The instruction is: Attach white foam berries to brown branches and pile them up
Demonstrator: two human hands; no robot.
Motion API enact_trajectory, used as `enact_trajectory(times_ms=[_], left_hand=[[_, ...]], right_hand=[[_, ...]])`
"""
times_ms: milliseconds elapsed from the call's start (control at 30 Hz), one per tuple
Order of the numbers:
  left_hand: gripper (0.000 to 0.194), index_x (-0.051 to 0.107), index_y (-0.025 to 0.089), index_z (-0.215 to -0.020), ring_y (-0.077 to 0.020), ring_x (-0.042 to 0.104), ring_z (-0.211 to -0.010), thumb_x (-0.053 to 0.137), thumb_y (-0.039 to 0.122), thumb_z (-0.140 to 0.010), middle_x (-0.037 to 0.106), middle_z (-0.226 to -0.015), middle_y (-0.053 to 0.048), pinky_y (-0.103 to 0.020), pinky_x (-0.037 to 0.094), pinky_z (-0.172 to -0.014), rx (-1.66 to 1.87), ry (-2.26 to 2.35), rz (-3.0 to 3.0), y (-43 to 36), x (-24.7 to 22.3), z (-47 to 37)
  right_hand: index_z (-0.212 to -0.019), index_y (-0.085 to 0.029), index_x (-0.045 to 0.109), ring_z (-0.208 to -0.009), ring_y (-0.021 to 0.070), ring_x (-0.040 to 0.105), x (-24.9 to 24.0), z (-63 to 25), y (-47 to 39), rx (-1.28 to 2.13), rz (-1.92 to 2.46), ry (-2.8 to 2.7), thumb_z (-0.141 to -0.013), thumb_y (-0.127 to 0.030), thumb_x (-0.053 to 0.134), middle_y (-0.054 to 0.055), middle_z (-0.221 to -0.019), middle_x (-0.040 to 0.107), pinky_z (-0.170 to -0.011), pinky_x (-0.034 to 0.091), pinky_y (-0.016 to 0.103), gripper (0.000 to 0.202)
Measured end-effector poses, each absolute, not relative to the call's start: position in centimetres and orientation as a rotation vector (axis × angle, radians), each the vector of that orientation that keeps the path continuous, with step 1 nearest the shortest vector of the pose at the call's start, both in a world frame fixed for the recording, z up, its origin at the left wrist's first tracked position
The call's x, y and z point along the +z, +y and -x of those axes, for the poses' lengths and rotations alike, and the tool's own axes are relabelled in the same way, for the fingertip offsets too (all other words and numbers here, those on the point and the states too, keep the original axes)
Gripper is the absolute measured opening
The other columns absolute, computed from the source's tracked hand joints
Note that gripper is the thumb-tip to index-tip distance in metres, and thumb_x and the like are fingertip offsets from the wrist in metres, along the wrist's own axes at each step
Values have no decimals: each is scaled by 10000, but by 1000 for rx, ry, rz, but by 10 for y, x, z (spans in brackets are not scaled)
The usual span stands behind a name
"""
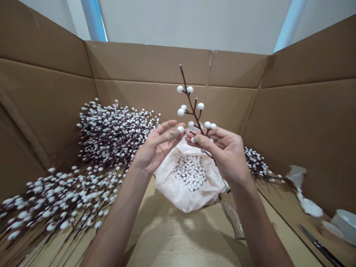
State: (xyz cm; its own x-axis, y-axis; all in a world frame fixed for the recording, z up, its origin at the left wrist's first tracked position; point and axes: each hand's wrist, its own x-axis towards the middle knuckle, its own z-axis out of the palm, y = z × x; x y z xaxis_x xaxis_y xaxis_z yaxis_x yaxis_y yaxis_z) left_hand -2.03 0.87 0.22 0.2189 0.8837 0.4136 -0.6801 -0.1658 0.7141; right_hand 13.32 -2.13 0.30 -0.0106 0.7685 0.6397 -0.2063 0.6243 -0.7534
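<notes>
My left hand (158, 146) pinches a loose white berry (180, 129) between its thumb and a finger, left of the branch. A brown branch (191, 105) with several white berries is held upright, leaning slightly left, in my right hand (225, 150). The fingers of my right hand close on its lower part, and its thin stem runs down below the palm. Both thumbs have tan tape around them. Beneath my hands, a white plastic bag (178, 193) lies open, with many white berries (191, 172) in it.
Large bunches of berry branches (111, 133) lie at the left, some nearer the front (63, 200). A smaller bunch (257, 163) is at the right. Scissors (319, 244), a tape roll (345, 224) and crumpled white plastic (310, 205) lie far right. Cardboard walls (155, 63) surround the table (167, 237).
</notes>
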Motion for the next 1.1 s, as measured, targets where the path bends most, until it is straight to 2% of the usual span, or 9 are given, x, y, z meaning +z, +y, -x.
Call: enact_trajectory(times_ms=[167,400,767,1100], left_hand=[[228,681,134,-849,-117,688,-860,575,-19,-716,730,-889,-46,-173,530,-829,1373,248,-1041,6,4,19],[263,651,134,-892,-118,693,-785,589,-17,-686,720,-832,-49,-164,539,-774,1368,281,-1054,6,3,18],[276,641,155,-923,-173,678,-912,656,47,-669,703,-880,-50,-253,493,-928,1377,308,-1168,12,-1,20],[246,655,149,-869,-144,682,-835,670,45,-647,702,-867,-31,-231,509,-869,1404,302,-1183,10,0,17]], right_hand=[[-742,-176,670,-774,168,673,2,-133,-22,748,520,-1403,-700,-228,730,30,-799,707,-747,579,337,90],[-779,-169,670,-744,156,668,0,-132,-21,651,551,-1427,-719,-201,701,28,-816,709,-681,564,291,74],[-743,-180,641,-710,151,630,-2,-133,-20,565,609,-1481,-749,-226,677,15,-750,650,-645,538,292,59],[-715,-168,638,-659,135,609,-1,-134,-24,522,651,-1497,-734,-190,677,13,-735,631,-618,522,281,48]])
